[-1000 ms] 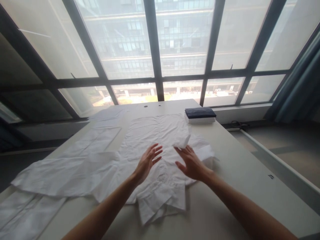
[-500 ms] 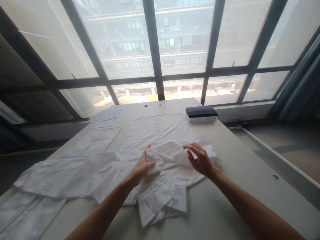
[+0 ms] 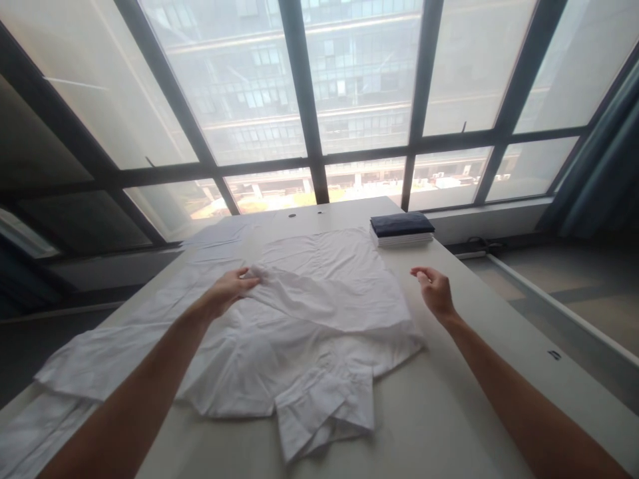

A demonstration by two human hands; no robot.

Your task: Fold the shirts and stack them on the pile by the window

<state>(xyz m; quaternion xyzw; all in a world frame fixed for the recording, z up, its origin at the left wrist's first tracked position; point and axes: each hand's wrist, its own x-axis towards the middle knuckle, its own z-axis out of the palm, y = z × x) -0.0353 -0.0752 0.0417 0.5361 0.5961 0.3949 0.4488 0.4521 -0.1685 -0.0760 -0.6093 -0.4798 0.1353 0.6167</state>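
white shirt (image 3: 319, 313) is lying spread across the middle of the table (image 3: 464, 399); left hand (image 3: 227, 289) is pinching a folded-over sleeve end at the shirt's far left; right hand (image 3: 435, 291) is hovering loosely open, holding nothing, just right of the shirt; folded stack (image 3: 402, 229) is sitting at the far right.

The white cloth (image 3: 44, 426) runs off the frame's lower left corner. The left hand (image 3: 227, 289) hides the fold it pinches. Two small dark spots (image 3: 304, 213) on the table's (image 3: 449, 412) far end are too small to identify.
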